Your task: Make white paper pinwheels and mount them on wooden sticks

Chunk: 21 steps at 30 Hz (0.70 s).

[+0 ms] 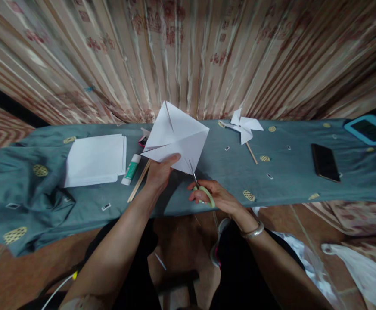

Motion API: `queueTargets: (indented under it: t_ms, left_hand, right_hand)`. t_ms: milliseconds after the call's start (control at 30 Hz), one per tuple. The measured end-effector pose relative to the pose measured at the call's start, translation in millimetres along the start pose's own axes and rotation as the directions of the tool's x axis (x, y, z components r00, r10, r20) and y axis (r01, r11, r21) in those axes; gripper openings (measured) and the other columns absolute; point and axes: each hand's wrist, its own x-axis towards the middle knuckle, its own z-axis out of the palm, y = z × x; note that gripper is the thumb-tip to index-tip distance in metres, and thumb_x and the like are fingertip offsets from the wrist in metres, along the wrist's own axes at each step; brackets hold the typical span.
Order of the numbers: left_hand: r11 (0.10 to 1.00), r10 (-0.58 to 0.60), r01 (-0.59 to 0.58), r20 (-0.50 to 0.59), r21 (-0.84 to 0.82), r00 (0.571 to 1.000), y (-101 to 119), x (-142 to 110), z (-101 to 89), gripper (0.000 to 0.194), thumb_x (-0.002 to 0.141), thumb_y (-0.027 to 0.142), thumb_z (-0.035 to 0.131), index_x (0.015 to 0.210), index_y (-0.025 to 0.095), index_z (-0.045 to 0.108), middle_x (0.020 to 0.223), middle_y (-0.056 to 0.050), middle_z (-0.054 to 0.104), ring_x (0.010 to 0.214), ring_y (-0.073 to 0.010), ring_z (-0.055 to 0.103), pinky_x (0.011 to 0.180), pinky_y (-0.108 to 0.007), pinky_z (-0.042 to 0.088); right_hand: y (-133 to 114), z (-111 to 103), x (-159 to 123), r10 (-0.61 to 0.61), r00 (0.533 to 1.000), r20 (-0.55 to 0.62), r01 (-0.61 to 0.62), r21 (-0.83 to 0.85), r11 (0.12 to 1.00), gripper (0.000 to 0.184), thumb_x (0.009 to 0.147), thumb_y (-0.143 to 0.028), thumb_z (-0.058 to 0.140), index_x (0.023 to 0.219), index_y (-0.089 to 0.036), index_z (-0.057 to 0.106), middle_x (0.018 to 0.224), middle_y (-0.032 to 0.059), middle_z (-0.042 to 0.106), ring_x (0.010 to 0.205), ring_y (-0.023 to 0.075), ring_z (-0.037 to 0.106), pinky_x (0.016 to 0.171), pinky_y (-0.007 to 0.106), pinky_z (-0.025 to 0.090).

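Note:
My left hand [162,172] grips a square sheet of white paper [178,133] by its near edge, thumb on top. Slits run inward from the sheet's far and left corners, and creases cross its middle. In my right hand [214,194] is a pair of scissors [206,193] with pale green handles, fingers in the loops. The blades sit at the paper's near corner, along a cut or crease there. To the right on the cloth lies a white paper pinwheel [243,127] on a wooden stick [251,153].
A stack of white paper [94,159] lies left, beside a green-and-white glue stick [131,169] and wooden sticks [138,183]. A dark phone [325,162] and a blue-framed tablet [370,129] lie right. A patterned curtain [181,56] hangs behind the cloth-covered table [284,185]. Plastic bags [362,271] rest on the floor.

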Motion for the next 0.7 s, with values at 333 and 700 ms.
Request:
queueTargets:
  t_ms: [333,700]
  left_hand:
    - [0.999,0.005,-0.007,0.03,0.042,1.0,-3,0,-4.5,0.047,0.052,0.023,0.085,0.096,0.018,0.068,0.095,-0.004,0.073,0.095,-0.0249,0.067,0.091,-0.039,0.051]
    - [0.999,0.008,-0.007,-0.018,0.032,1.0,-1,2,-3.8,0.054,0.046,0.026,0.086,0.097,0.019,0.069,0.097,-0.006,0.073,0.095,-0.0258,0.067,0.093,-0.042,0.05]
  right_hand:
    - [11,-4,0,-0.052,0.998,0.025,0.053,-0.042,0.998,0.056,0.073,-0.067,0.067,0.098,-0.016,0.063,0.076,0.0011,0.064,0.065,0.0118,0.053,0.057,0.023,0.041]
    - [11,-3,1,-0.065,0.998,0.011,0.065,-0.071,0.995,0.055,0.075,-0.067,0.065,0.096,-0.016,0.064,0.076,0.0013,0.063,0.066,0.012,0.053,0.059,0.024,0.042]
